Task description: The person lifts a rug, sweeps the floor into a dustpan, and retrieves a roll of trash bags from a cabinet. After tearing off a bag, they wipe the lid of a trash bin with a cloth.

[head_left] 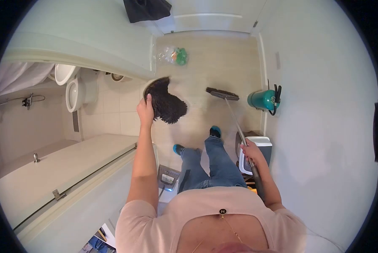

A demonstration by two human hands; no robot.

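My left hand [145, 110] grips the edge of a dark, shaggy mat [167, 103], which hangs bent above the floor near the bathroom doorway. In my right hand [252, 152] is the handle of a broom [238, 125]. The broom's dark bristled head [222, 93] is over the pale floor ahead of my feet, left of a green fire extinguisher [262, 100]. The broom's thick dark grip runs back under my right forearm.
A clear bag with green items [174, 55] lies near the far door. A white-and-grey bin [258, 154] stands right of my legs, a dustpan [168, 177] to their left. The bathroom with a toilet [74, 95] opens on the left; a white wall [319, 126] rises on the right.
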